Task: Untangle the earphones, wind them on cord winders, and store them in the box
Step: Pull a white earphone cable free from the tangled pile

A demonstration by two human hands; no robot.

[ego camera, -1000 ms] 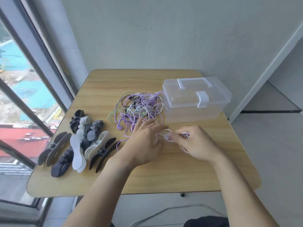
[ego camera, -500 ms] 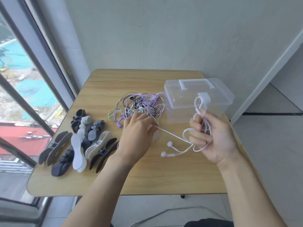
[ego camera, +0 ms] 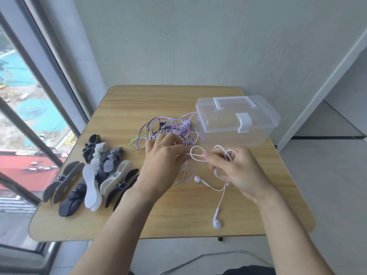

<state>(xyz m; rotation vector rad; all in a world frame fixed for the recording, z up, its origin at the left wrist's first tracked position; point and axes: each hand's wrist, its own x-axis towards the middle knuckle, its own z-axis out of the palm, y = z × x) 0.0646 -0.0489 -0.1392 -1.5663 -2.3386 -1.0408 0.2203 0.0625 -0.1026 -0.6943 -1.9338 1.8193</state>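
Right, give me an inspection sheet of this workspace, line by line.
Surface: wooden table, rounded corners, dry.
Job's things: white earphones partly pulled free, both buds dangling over the table; tangled pile of cords mostly purple; cord winders heaped at the left; clear box with lid closed and latched.
Clutter: nothing seen.
Grippers: left hand pinches the white cord beside the pile; right hand holds its loops.
Cables: one loose cable on the floor below the table.
Surroundings: plain wall behind; window at the left.
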